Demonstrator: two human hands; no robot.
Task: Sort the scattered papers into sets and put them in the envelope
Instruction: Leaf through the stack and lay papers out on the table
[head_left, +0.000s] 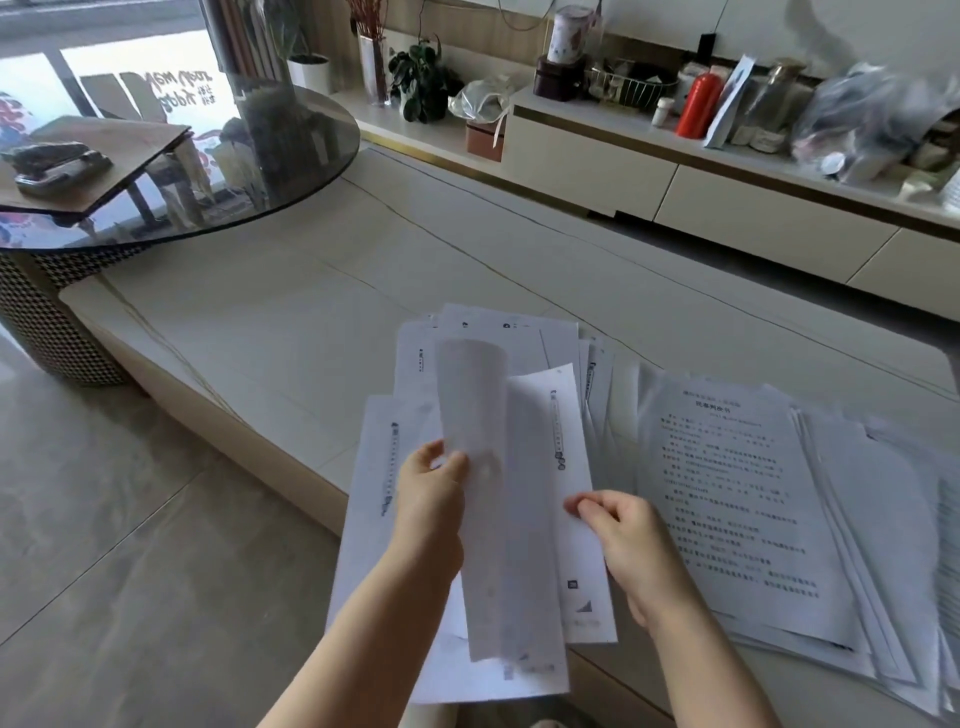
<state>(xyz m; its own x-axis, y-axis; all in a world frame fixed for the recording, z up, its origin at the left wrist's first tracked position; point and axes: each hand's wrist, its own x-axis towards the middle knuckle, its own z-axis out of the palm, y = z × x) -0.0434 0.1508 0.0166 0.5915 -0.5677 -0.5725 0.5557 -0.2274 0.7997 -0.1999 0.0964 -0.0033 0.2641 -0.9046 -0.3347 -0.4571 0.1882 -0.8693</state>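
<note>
- Meanwhile, left hand (431, 488) pinches a curled sheet (488, 493) above the table (291, 332).
- Right hand (618, 525) pinches another sheet (558, 467) beside it.
- Stack (743, 499) lies right of both; no envelope visible.
- Best: check headings before grouping.

My left hand (431, 488) pinches a curled sheet (488, 499) above a fan of papers (519, 670) at the desk (291, 332) front edge. My right hand (623, 535) pinches the sheet (571, 467) beside it. Right of that lies a stack of printed pages (743, 499). Far left, a round table (291, 156); behind the desk, a cabinet (649, 176).
</note>
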